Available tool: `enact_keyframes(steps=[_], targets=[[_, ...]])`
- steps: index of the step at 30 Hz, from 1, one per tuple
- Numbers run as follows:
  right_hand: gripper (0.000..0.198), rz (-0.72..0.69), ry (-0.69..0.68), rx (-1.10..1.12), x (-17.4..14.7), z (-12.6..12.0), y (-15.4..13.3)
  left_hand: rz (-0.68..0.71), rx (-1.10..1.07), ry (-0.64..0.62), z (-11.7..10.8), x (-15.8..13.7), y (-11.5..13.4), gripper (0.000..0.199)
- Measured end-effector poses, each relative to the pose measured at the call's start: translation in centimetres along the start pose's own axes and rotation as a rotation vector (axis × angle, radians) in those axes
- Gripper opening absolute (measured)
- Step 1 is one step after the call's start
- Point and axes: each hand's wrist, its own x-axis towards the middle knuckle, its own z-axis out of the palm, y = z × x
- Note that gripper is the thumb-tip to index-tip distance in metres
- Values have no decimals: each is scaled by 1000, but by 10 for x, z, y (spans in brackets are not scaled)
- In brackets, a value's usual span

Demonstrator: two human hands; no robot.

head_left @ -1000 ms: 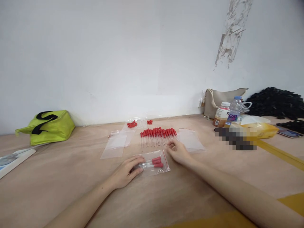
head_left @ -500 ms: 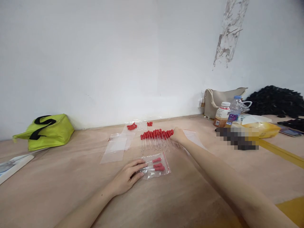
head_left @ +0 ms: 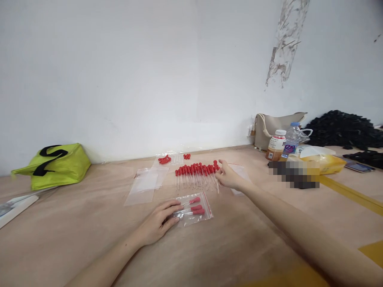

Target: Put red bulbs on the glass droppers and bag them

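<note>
My left hand (head_left: 157, 223) grips the left end of a clear zip-lock bag (head_left: 184, 223), its thumb and fingers around the tubes inside. In the bag lie glass droppers with red rubber bulbs (head_left: 197, 208); their far ends are hidden under my fingers. A close row of similar red-bulbed droppers (head_left: 194, 170) lies beyond it, tubes toward me. At the right end of that row is my right hand (head_left: 229, 176), index finger stretched out and apart from the others. Its fingers are beside the last dropper (head_left: 215, 164), and no grip on it shows.
Flat plastic bags (head_left: 142, 189) lie left of the row, another bag (head_left: 241, 175) behind my right wrist. Loose red bulbs (head_left: 164, 159) are near the wall. A lime bag (head_left: 61, 167) stands left; bottles (head_left: 277, 145), a tissue pack (head_left: 332, 161) and a black heap (head_left: 341, 129) are right.
My right hand has drawn slightly toward me and its index finger has straightened out. The dropper at the row's right end now shows more fully. My left hand keeps its place on the bag.
</note>
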Motion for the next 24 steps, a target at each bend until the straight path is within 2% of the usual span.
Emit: enact_keyframes(steps=[2, 6, 10, 15, 19, 21, 24], targets=[[67, -46, -19, 227, -16, 12, 8, 4, -5, -3, 0, 0, -1, 34], [69, 20, 117, 546, -31, 34, 19, -1, -2, -7, 2, 0, -3, 35], [51, 79, 140, 726, -35, 45, 19, -4, 15, -7, 3, 0, -4, 35], [28, 134, 27, 808, -47, 48, 12, 0, 27, -8, 1, -1, -1, 35], [26, 140, -79, 845, -55, 43, 11, -10, 23, -4, 3, -1, -3, 35], [29, 110, -67, 809, -55, 40, 13, -14, 21, -4, 3, -1, -3, 35], [31, 67, 34, 642, -52, 37, 16, -10, 14, 5, 3, -2, -3, 35]])
